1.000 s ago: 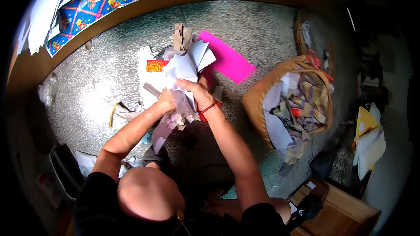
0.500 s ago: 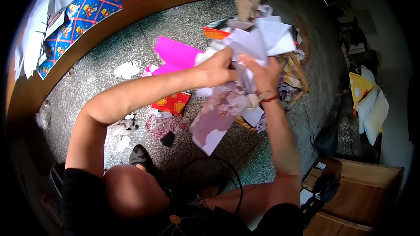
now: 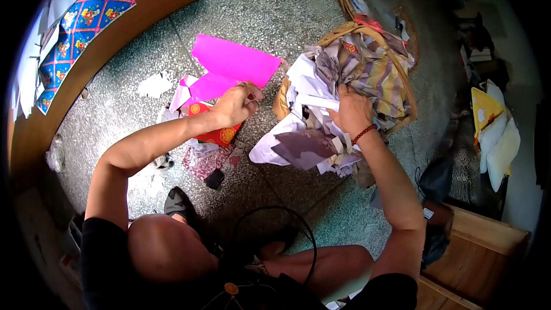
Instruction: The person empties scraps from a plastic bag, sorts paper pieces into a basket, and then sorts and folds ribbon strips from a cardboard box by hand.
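Observation:
My left hand [image 3: 236, 105] hovers over a red paper with gold round patterns [image 3: 225, 133]. Its fingers are loosely bent with a small gap to the thumb, and nothing shows between them. Just beyond it lies a folded bright pink sheet [image 3: 235, 60] on the floor. Palm down, my right hand [image 3: 354, 113] presses into paper scraps [image 3: 307, 83] heaped in a wicker basket [image 3: 411, 99], its fingertips partly hidden among them. Mauve printed paper [image 3: 304, 148] hangs over the near side, and a striped yellow-and-purple paper [image 3: 381, 83] fills the far right.
White scraps [image 3: 155, 85] and a black crumpled piece [image 3: 214, 179] lie on the speckled floor [image 3: 247, 11]. A blue flowered sheet [image 3: 86, 20] covers a surface at upper left. Wooden furniture [image 3: 470, 252] stands at lower right, with yellow-and-white cushions [image 3: 493, 135] above it.
The bundle of papers that both hands held up is now down in the basket. My left hand has come away leftward toward the pink sheet. My right hand has lowered onto the heap.

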### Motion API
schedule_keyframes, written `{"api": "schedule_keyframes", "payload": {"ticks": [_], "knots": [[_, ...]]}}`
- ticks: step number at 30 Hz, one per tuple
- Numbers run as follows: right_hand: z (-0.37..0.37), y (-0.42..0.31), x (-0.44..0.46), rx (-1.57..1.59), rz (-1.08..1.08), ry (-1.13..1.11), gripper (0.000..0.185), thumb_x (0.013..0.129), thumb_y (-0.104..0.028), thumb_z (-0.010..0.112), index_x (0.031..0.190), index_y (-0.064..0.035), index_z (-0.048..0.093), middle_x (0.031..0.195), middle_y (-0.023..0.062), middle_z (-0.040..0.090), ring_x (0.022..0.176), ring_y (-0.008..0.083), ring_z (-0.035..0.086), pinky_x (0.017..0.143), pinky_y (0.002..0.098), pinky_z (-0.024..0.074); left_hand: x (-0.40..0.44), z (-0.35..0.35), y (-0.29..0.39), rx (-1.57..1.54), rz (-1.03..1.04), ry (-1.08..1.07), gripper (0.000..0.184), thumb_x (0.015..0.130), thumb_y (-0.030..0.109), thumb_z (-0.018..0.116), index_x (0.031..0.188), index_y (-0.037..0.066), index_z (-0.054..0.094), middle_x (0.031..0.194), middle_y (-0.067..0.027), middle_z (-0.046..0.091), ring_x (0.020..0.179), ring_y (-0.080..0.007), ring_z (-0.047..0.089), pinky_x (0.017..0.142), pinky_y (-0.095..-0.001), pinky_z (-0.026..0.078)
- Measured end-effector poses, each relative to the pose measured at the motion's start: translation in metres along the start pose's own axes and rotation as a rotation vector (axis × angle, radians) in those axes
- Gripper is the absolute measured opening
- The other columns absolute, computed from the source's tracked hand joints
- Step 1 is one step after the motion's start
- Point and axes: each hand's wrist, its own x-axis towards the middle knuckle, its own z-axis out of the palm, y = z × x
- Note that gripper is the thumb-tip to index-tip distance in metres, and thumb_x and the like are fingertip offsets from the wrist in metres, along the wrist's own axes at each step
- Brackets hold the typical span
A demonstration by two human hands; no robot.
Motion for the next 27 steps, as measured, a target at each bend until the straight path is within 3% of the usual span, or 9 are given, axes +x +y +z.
{"api": "schedule_keyframes", "payload": {"ticks": [6,8,12,14,16,18,20,24,27], "knots": [[0.016,-0.013,0.031,-0.138,-0.353,-0.174,0.030,0.063,-0.014,0.066,0.088,0.0006,0.056,0.077,0.0160,0.062,0.072,0.0293,0.062,0.064,0.0374,0.0492,0.010,-0.018,-0.055,-0.061,-0.088,0.022,0.021,0.074,-0.005,0.049,0.093,-0.003,0.058,0.087,-0.0140,0.061,0.079,-0.0219,0.060,0.072,-0.0301,0.049],[0.048,-0.024,0.046,-0.177,-0.366,-0.120,0.017,0.064,-0.008,0.058,0.080,-0.0015,0.060,0.071,0.0140,0.062,0.067,0.0278,0.062,0.060,0.0375,0.0499,0.016,-0.026,-0.078,-0.083,-0.014,0.067,0.020,0.073,-0.005,0.050,0.090,-0.003,0.058,0.081,-0.0139,0.061,0.075,-0.0217,0.060,0.068,-0.0309,0.049],[0.090,-0.048,0.055,-0.147,-0.135,-0.041,0.021,0.073,-0.014,0.050,0.078,0.0005,0.064,0.075,0.0171,0.063,0.067,0.0274,0.061,0.056,0.0383,0.0485,0.027,-0.046,-0.088,0.398,0.093,0.095,0.021,0.069,0.001,0.052,0.089,-0.002,0.058,0.070,-0.0159,0.058,0.068,-0.0292,0.059,0.064,-0.0359,0.049],[0.093,-0.054,0.050,-0.338,-0.118,0.162,0.018,0.072,-0.014,0.051,0.067,-0.0024,0.064,0.070,0.0156,0.061,0.064,0.0249,0.062,0.052,0.0344,0.0490,0.029,-0.048,-0.094,0.450,-0.019,0.048,0.023,0.068,0.004,0.053,0.090,-0.001,0.058,0.080,-0.0181,0.059,0.079,-0.0324,0.057,0.073,-0.0386,0.048],[0.083,-0.048,0.044,-0.399,-0.273,0.176,0.019,0.072,-0.014,0.050,0.073,-0.0008,0.063,0.072,0.0173,0.061,0.062,0.0249,0.061,0.052,0.0343,0.0491,0.029,-0.042,-0.116,0.663,0.223,0.176,0.029,0.068,0.006,0.054,0.097,0.000,0.056,0.100,-0.0194,0.056,0.098,-0.0328,0.051,0.085,-0.0406,0.043],[0.074,-0.049,0.043,-0.484,-0.278,0.017,0.022,0.072,-0.017,0.055,0.082,0.0015,0.061,0.079,0.0168,0.061,0.071,0.0253,0.061,0.058,0.0325,0.0498,0.037,-0.047,-0.109,0.764,0.019,-0.009,0.042,0.068,0.011,0.056,0.108,0.000,0.050,0.121,-0.0189,0.044,0.114,-0.0352,0.040,0.093,-0.0424,0.037],[0.017,-0.064,0.035,-0.292,-0.215,-0.240,0.042,0.063,-0.026,0.071,0.092,0.0014,0.057,0.097,0.0147,0.059,0.094,0.0268,0.055,0.078,0.0324,0.0466,0.044,-0.046,-0.112,0.777,-0.059,0.019,0.051,0.072,0.010,0.056,0.121,0.002,0.043,0.130,-0.0187,0.035,0.120,-0.0382,0.034,0.097,-0.0443,0.034],[-0.042,-0.073,0.010,-0.176,-0.259,0.112,0.034,0.070,-0.019,0.066,0.098,-0.0013,0.056,0.105,0.0121,0.055,0.103,0.0263,0.048,0.085,0.0366,0.0429,0.073,-0.058,-0.121,0.865,-0.156,0.077,0.074,0.068,0.026,0.065,0.131,0.006,0.032,0.136,-0.0152,0.027,0.126,-0.0343,0.026,0.096,-0.0543,0.030],[-0.081,-0.114,-0.025,0.216,-0.370,0.405,0.023,0.074,-0.011,0.061,0.094,-0.0006,0.055,0.099,0.0120,0.055,0.093,0.0276,0.052,0.077,0.0360,0.0456,0.087,-0.063,-0.136,0.846,-0.188,0.062,0.085,0.060,0.036,0.072,0.130,0.006,0.033,0.136,-0.0129,0.028,0.127,-0.0313,0.024,0.091,-0.0593,0.029]]}}
